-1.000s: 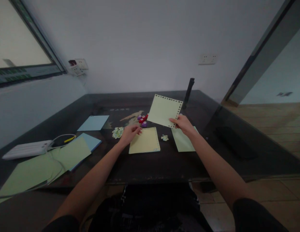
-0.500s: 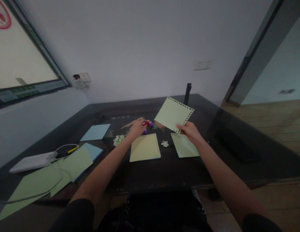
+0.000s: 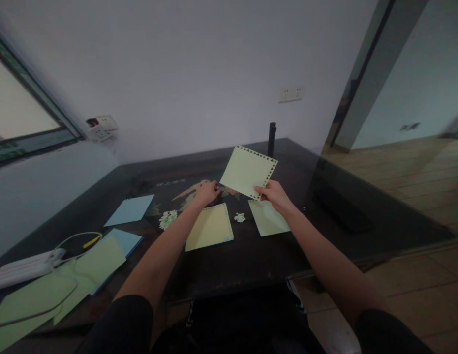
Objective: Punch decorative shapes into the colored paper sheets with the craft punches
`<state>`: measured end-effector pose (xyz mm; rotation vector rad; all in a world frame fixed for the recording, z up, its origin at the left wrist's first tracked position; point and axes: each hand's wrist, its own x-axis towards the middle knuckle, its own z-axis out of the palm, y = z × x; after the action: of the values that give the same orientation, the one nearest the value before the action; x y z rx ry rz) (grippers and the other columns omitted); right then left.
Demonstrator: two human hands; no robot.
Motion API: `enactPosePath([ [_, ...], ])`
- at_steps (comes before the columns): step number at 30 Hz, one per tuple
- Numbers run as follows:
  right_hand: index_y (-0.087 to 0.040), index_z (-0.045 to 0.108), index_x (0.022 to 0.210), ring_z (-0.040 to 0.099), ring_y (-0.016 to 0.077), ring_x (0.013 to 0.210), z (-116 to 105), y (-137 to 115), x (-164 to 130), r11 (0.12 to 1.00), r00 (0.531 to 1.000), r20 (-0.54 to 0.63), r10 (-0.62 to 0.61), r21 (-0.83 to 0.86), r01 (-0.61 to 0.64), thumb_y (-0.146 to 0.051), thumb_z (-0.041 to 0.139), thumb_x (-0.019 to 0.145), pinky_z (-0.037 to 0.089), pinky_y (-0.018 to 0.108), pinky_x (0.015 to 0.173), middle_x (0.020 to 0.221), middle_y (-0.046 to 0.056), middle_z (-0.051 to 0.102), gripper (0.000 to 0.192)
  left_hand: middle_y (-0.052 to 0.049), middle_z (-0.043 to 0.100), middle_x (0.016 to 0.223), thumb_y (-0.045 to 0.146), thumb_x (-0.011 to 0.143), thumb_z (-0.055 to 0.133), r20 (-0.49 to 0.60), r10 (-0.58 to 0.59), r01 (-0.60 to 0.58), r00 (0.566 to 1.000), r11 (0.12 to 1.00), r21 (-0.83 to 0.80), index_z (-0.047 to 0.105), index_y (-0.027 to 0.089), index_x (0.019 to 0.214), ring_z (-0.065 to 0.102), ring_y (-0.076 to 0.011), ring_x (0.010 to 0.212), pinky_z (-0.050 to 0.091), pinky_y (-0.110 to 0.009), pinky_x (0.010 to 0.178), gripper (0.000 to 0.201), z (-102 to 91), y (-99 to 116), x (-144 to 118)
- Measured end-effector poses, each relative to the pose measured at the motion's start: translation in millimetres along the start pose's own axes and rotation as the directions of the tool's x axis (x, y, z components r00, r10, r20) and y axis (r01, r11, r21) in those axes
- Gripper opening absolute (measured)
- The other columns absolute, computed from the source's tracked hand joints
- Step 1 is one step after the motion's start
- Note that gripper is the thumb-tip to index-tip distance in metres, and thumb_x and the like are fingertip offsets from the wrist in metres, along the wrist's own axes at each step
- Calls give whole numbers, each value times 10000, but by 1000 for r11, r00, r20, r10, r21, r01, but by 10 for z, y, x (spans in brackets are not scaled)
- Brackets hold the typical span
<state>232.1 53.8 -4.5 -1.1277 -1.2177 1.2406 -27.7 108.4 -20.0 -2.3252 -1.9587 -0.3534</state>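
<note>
My right hand (image 3: 275, 196) pinches a pale yellow-green sheet of paper (image 3: 247, 172) by its lower right corner and holds it tilted above the table. Small punched holes run along the sheet's top and right edges. My left hand (image 3: 207, 191) is closed over small paper punches (image 3: 217, 188), which its fingers mostly cover; a bit of purple shows beside them. In front of that hand lies a yellow sheet (image 3: 210, 228) with a punched border. Another pale green sheet (image 3: 267, 219) rests below my right hand.
Heaps of small paper cut-outs lie on the dark table, a larger one (image 3: 167, 219) and a smaller one (image 3: 239, 217). To the left are blue paper (image 3: 129, 210), green sheets (image 3: 99, 263), a white power strip (image 3: 27, 270) and cables. A black upright object (image 3: 271, 140) stands at the back.
The view has turned slightly right. My left hand now covers the red punch that showed earlier with purple ones. My right hand still holds the sheet up.
</note>
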Motion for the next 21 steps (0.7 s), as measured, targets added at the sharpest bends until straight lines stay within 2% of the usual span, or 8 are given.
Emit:
enactPosePath([
  [5, -129, 626, 778, 568, 118, 569, 32, -18, -26, 1000, 1000, 1, 0, 2, 0, -182, 670, 650, 422, 206, 439, 738, 50, 670, 146, -153, 657, 1073, 405, 797, 560, 40, 46, -43, 998, 997, -69, 621, 191, 1078, 586, -329, 1016, 396, -464, 893, 358, -20, -30, -57],
  [11, -126, 626, 778, 546, 110, 562, 41, -15, -30, 1000, 1000, 7, 6, -19, -5, -176, 667, 655, 425, 208, 443, 740, 49, 668, 139, -148, 672, 1064, 264, 849, 460, 52, 65, -55, 997, 984, -172, 638, 198, 1074, 613, -288, 985, 418, -423, 882, 295, -24, -138, -24],
  [15, -118, 636, 794, 559, 126, 578, 37, -15, -29, 1000, 1000, -3, 9, -17, -9, -179, 667, 654, 437, 225, 455, 751, 62, 675, 156, -135, 684, 1049, 170, 802, 470, 75, 69, -54, 995, 983, -178, 653, 205, 1080, 625, -269, 952, 438, -393, 863, 335, 16, -211, 20],
  [21, -122, 638, 797, 558, 110, 561, 33, -32, -31, 999, 1000, 2, -2, -40, 2, -191, 677, 652, 435, 197, 442, 739, 49, 673, 164, -137, 677, 1062, 178, 797, 483, 60, 119, -109, 991, 984, -143, 625, 191, 1151, 616, -262, 969, 450, -360, 844, 381, 22, -221, 38],
])
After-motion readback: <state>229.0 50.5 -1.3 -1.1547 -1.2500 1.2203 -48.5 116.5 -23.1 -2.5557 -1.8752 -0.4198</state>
